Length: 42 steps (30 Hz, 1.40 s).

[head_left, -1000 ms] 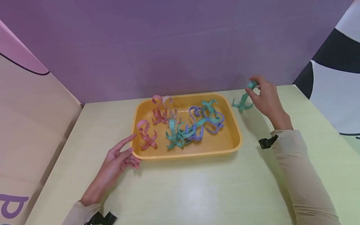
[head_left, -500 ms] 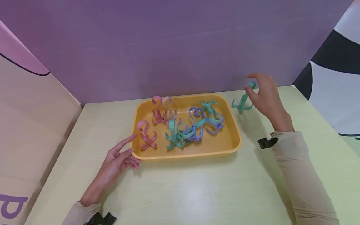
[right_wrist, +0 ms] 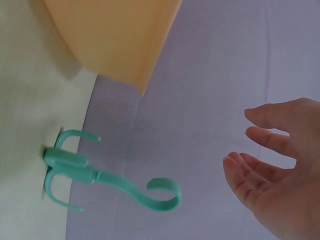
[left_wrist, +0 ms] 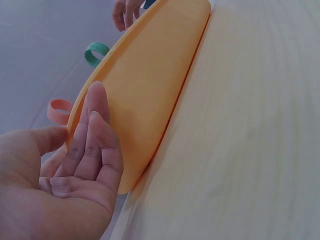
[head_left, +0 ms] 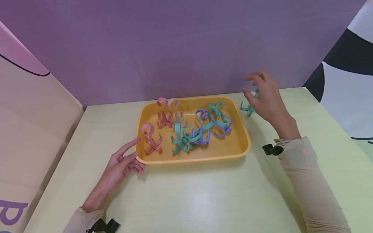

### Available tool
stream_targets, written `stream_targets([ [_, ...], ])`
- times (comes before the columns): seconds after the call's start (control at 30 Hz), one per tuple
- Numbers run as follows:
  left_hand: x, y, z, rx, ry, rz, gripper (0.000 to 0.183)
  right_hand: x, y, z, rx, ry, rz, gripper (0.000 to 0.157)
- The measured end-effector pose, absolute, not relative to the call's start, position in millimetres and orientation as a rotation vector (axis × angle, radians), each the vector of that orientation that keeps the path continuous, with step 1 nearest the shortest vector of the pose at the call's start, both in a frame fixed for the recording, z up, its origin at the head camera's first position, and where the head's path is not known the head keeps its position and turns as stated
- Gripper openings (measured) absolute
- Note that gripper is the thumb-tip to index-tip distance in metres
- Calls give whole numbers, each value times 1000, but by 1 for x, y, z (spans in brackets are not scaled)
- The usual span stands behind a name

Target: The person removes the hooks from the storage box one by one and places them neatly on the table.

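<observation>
A green pronged hook [right_wrist: 93, 175] stands upright on the table [head_left: 204, 194], just right of a yellow tray [head_left: 189, 160]. The right hand [head_left: 267, 101] hovers near, its grip released, holding nothing; the left hand [head_left: 118, 165] has a loose grip, fingers touching the tray's left end. A sideways brush could topple the hook. Inside, a purple hook [head_left: 201, 133] overlaps green hooks [head_left: 179, 140], so lifting one might drag another.

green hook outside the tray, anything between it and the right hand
Nothing visible: the right wrist view shows a bare gap between the right hand and green hook; the yellow tray stands off to one side.
</observation>
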<state>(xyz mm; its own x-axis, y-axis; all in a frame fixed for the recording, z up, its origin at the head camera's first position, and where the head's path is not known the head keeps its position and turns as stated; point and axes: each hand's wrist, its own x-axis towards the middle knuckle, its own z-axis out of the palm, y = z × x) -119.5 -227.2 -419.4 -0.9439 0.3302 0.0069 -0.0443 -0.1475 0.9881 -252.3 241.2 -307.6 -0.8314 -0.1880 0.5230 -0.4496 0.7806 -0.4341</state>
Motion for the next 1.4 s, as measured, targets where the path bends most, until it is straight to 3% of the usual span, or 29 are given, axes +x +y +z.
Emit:
stream_targets([
  [0.63, -120, -225, -421, 339, 1844, 2201, 53, -226, 201, -300, 751, -2566, 639, 27],
  [1.4, -122, -227, -424, 353, 1808, 2211, 52, -207, 188, -309, 752, -2764, 563, 25],
])
